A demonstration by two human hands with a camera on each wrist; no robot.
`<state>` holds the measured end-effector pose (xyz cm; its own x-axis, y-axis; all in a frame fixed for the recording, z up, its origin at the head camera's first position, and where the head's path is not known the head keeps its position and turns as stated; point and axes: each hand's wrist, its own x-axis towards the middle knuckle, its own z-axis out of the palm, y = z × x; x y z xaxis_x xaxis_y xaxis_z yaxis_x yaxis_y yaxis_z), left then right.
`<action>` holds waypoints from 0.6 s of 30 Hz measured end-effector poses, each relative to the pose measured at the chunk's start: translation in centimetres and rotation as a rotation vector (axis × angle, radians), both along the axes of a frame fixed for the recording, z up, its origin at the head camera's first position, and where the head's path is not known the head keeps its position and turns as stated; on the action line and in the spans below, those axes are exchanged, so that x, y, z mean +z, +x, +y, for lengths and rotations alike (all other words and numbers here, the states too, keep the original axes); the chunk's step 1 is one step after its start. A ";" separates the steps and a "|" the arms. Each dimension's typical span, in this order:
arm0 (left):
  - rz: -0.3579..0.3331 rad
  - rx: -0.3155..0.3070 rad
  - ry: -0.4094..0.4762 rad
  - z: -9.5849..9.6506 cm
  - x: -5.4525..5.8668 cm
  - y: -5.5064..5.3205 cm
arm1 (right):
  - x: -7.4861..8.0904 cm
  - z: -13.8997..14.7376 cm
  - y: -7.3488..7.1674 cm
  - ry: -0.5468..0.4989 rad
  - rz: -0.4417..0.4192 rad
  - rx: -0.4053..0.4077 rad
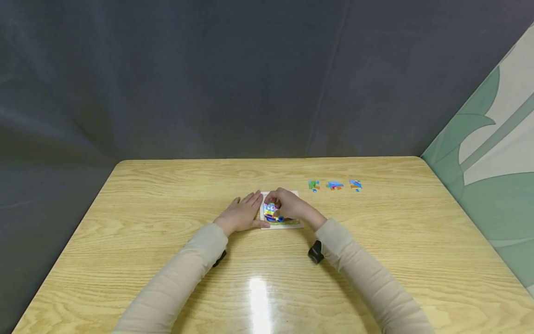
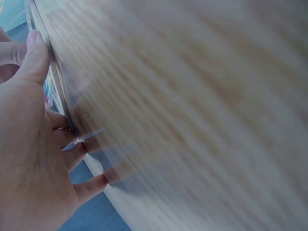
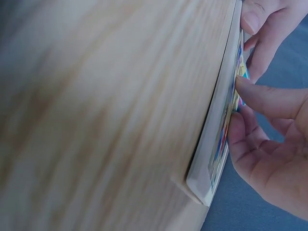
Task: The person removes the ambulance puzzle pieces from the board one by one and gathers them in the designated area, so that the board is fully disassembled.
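A small jigsaw board with a white border lies flat on the table, its picture brightly coloured. My left hand rests along the board's left side, fingers fairly straight and spread, thumb on the lower left corner. From the right, my right hand reaches over the board and covers much of its upper part. Its thumb and curled fingers pinch a jigsaw piece with yellow and blue on it, at the board's left half. In the head view a yellow cartoon face shows beside those fingertips.
Behind and right of the board, three loose jigsaw pieces lie in a row: a green and blue one, a middle one and a blue and orange one. Dark cloth hangs behind the wooden table.
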<state>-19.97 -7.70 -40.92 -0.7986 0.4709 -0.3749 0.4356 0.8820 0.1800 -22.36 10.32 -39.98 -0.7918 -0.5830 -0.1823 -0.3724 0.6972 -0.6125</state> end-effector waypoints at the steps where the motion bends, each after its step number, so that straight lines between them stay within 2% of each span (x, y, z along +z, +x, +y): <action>1: -0.003 0.000 -0.002 0.0 0.0 0.0 | 0.0 0.0 0.0 -0.003 0.000 -0.001; 8: -0.004 0.003 -0.012 0.0 0.0 0.0 | 0.2 0.1 -0.1 -0.027 -0.028 -0.003; 13: -0.006 0.005 -0.009 0.0 0.0 0.0 | 0.3 0.3 -0.1 -0.045 -0.079 -0.042; 18: 0.001 0.007 -0.005 0.1 0.0 0.1 | 0.4 0.7 -0.1 -0.080 -0.107 -0.032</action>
